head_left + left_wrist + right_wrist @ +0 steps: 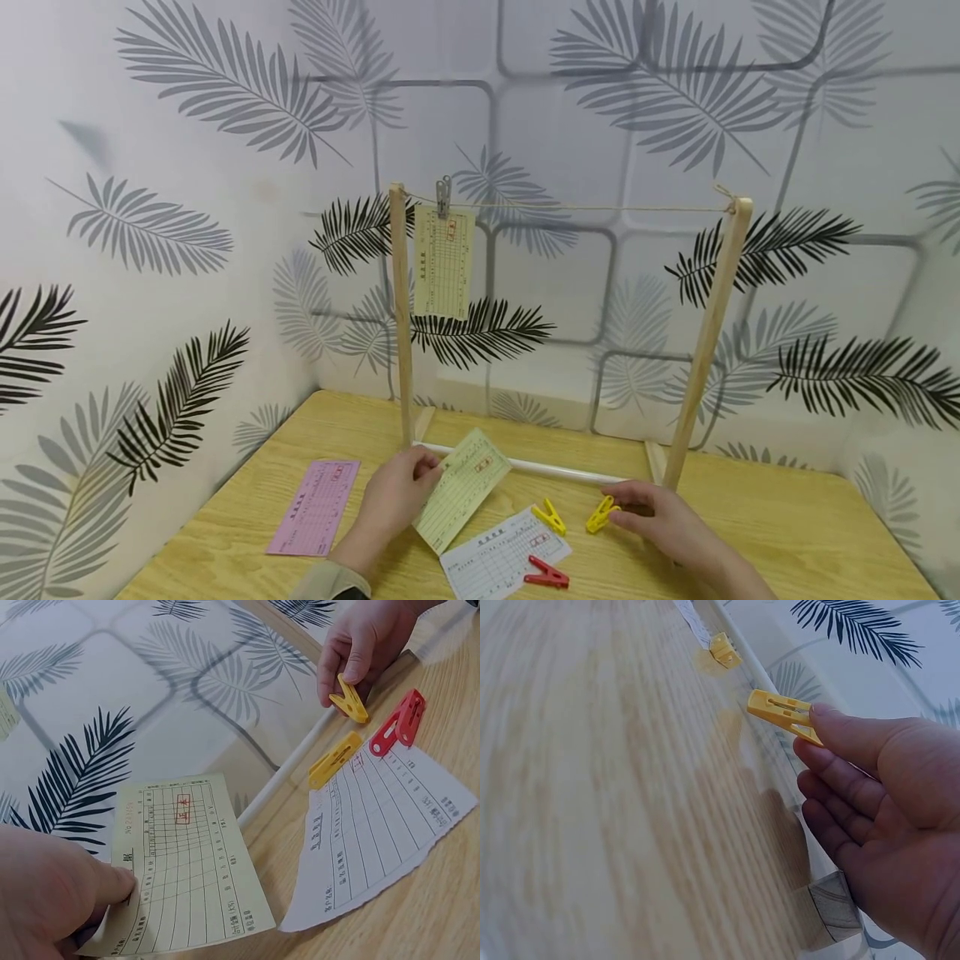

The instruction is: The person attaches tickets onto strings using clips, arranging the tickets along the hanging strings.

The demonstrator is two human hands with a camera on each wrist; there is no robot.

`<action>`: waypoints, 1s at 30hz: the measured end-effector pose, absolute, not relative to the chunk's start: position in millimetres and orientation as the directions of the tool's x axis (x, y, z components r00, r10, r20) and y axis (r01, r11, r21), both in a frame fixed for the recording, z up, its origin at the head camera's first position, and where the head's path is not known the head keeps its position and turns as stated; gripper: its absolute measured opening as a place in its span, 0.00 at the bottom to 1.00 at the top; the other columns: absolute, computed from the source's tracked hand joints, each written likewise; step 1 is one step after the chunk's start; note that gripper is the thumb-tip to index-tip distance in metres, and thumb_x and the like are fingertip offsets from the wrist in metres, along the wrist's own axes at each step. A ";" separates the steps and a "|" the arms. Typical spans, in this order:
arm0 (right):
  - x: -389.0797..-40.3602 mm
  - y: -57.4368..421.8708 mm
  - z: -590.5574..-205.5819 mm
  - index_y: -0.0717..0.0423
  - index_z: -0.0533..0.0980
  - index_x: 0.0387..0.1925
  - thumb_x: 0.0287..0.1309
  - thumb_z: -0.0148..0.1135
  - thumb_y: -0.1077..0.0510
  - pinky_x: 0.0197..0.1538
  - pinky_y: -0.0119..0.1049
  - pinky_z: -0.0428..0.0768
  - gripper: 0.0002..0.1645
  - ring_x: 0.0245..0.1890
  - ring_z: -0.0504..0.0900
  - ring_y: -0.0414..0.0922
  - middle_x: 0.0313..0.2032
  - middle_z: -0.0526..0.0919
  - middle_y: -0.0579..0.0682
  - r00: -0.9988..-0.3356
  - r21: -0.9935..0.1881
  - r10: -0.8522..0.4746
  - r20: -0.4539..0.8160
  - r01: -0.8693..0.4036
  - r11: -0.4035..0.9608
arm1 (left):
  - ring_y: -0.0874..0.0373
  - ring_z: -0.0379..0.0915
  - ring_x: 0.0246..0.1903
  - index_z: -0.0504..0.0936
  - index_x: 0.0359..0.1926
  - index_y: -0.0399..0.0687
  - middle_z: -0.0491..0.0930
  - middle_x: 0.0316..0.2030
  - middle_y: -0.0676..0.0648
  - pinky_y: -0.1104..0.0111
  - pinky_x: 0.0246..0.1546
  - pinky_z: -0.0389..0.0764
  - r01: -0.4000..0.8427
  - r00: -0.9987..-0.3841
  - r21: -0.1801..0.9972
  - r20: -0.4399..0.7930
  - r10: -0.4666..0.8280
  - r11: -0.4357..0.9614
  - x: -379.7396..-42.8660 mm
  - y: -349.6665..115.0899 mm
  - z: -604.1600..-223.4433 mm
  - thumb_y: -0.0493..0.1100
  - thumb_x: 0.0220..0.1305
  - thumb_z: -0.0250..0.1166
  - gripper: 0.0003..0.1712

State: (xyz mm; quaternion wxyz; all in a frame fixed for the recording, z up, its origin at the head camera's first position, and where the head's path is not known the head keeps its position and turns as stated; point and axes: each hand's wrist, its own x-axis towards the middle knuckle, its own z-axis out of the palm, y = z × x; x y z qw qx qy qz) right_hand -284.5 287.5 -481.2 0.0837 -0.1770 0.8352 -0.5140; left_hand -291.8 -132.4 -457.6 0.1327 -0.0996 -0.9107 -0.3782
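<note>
My left hand (396, 492) pinches a yellow printed form (461, 490) by its left edge, thumb on the printed face, the sheet tilted up off the table. In my right hand (660, 521) a yellow clothespin (780, 712) is pinched between thumb and index finger by its handle end. Between the hands a white form (498, 557) lies on the table. A second yellow clothespin (550, 517) sits at its upper edge, and a red clothespin (547, 573) rests on its right part. The left wrist view shows both hands and all three clothespins.
A wooden frame (708, 350) with a string (585, 207) across its top stands behind the hands. From the string a grey metal clip (443, 198) hangs another yellow form (442, 271). A pink form (315, 507) lies at the left. A white rod (562, 472) joins the posts low down.
</note>
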 end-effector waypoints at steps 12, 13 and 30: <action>-283.5 289.4 -482.2 0.72 0.79 0.66 0.75 0.72 0.59 0.52 0.31 0.84 0.27 0.51 0.87 0.43 0.54 0.89 0.60 -0.934 -0.895 -0.350 0.068 -0.212 0.392 | 0.60 0.75 0.32 0.87 0.43 0.48 0.83 0.32 0.56 0.61 0.38 0.78 0.262 -0.940 0.738 0.340 -0.007 0.621 -292.8 -127.0 -448.9 0.41 0.75 0.74 0.03; -283.1 289.5 -481.8 0.72 0.79 0.66 0.75 0.72 0.59 0.51 0.32 0.84 0.27 0.51 0.87 0.43 0.54 0.89 0.60 -0.937 -0.895 -0.341 0.070 -0.210 0.393 | 0.60 0.76 0.33 0.87 0.43 0.48 0.84 0.33 0.55 0.61 0.38 0.79 0.263 -0.941 0.745 0.340 -0.010 0.613 -292.8 -126.8 -448.0 0.41 0.75 0.74 0.03; -277.6 268.4 -435.6 0.67 0.80 0.67 0.76 0.71 0.59 0.53 0.41 0.89 0.25 0.52 0.89 0.49 0.56 0.89 0.58 -0.971 -0.885 -0.198 0.133 -0.206 0.418 | 0.59 0.78 0.34 0.87 0.44 0.47 0.84 0.34 0.54 0.62 0.41 0.82 0.291 -0.942 0.809 0.336 0.005 0.510 -294.1 -121.8 -426.4 0.41 0.78 0.71 0.03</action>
